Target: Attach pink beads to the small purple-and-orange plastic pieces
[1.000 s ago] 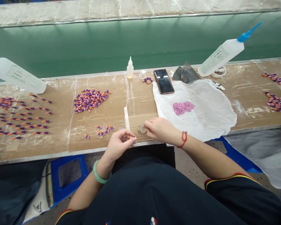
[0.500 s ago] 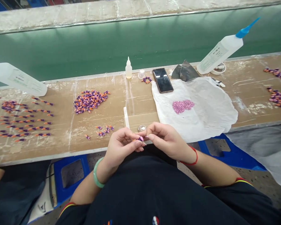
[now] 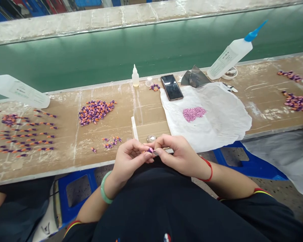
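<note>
My left hand (image 3: 130, 158) and my right hand (image 3: 175, 153) meet at the near edge of the brown bench (image 3: 65, 158), fingertips pinched together. Between them sits a tiny purple and orange piece (image 3: 150, 150), held by the left fingers, with the right fingertips pressed against it. Just beyond the hands a small clear dish (image 3: 150, 138) stands on the bench, beside a white stick (image 3: 134, 128). A few loose purple and orange pieces (image 3: 111, 142) lie left of the hands. A little heap of pink beads (image 3: 194, 113) rests on a white sheet (image 3: 224, 117) to the right.
A larger pile of purple and orange pieces (image 3: 96, 110) lies further back, with rows of finished ones (image 3: 25, 134) at left. A small glue bottle (image 3: 135, 76), a phone (image 3: 171, 87) and two big squeeze bottles (image 3: 229, 53) (image 3: 17, 90) stand behind. A green belt (image 3: 141, 47) runs beyond.
My right hand left the clear dish and came back to my left hand. Both hands now pinch the small piece together at the bench edge.
</note>
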A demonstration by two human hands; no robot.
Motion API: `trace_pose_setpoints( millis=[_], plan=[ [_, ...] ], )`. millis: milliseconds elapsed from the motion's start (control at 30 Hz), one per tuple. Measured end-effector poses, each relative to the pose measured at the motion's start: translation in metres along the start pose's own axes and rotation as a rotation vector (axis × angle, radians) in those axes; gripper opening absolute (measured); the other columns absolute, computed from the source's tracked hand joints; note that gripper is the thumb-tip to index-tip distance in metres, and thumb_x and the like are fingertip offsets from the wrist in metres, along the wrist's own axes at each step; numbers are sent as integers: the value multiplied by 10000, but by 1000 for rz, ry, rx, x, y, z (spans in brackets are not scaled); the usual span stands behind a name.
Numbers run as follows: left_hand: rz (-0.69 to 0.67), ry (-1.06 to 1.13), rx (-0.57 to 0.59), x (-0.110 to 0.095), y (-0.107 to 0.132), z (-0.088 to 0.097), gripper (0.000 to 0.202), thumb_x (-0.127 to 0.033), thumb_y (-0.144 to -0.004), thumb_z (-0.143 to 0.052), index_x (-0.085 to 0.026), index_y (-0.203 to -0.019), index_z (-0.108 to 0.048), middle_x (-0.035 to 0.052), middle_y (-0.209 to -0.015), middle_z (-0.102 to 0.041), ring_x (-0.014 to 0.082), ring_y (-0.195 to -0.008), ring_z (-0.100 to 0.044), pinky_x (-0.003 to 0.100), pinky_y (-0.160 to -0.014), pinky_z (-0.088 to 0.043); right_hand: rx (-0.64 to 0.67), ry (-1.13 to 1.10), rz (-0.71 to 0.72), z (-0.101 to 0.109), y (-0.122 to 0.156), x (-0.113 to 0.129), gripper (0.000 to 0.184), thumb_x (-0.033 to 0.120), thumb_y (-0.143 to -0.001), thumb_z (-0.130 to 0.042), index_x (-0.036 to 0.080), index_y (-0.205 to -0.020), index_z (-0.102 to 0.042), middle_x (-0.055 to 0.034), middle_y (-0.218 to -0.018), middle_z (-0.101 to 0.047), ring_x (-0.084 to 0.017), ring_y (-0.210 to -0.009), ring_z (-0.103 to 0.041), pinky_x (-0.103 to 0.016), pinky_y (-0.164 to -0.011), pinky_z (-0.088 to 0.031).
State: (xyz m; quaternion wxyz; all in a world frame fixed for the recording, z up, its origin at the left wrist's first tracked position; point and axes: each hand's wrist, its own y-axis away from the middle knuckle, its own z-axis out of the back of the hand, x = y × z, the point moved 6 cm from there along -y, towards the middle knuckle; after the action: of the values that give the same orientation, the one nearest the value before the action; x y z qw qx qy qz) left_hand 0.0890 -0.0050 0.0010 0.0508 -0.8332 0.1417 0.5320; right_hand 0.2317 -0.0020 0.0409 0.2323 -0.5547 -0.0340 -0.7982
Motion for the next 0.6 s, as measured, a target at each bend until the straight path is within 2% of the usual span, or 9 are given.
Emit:
trace_pose_setpoints(
  millis=[300, 600],
  plan=[
    [-13, -41, -12, -1, -1, -2, 259, -310, -726, -885, -155, -732, -677, 21, -682, -772, 116, -525, -710, 179, -516, -593, -5, 56, 60, 2, -1, 5, 136, 157, -891, -530, 200, -763, -541, 10, -694, -689, -106, -643, -671, -197, -611, -517],
    [-1, -3, -45, 2, 0, -2, 247, -288, -713, -894, -157, -711, -684, 15, -660, -767, 109, -507, -701, 178, -513, -590, -52, 127, 143, 1, 0, 12, 146, 120, -883, -529, 207, -765, -536, 6, -710, -706, -119, -674, -711, -195, -612, -530]
  ],
)
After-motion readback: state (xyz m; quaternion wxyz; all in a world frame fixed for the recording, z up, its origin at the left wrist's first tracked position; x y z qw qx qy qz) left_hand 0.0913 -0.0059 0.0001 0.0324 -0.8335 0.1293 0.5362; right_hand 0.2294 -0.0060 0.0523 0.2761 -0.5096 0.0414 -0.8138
